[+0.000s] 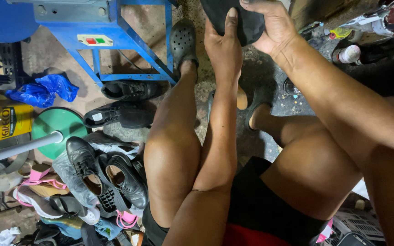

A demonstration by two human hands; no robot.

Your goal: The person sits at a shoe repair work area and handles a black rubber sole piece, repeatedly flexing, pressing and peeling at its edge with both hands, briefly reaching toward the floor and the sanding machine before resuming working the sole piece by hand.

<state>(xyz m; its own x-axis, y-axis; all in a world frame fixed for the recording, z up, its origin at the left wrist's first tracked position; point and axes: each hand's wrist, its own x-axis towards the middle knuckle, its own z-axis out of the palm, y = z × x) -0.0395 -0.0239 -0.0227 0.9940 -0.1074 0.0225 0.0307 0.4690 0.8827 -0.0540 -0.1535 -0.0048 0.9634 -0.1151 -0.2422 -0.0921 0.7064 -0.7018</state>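
Observation:
Both of my hands grip a black shoe piece (247, 25) at the top edge of the head view, above my knees. My left hand (223, 48) presses flat against its underside with the fingers pointing up. From the right side, my right hand (270, 25) wraps over it. Most of the black piece is cut off by the frame, so its full shape is hidden. Below it, my feet rest on the dirty floor in dark clogs (182, 43).
A blue metal stand (128, 50) fills the upper left. Black leather shoes (119, 114) and a heap of mixed footwear (92, 182) lie at left, beside a green round base (62, 125) and a yellow tin (5, 120). Bottles (347, 53) stand upper right.

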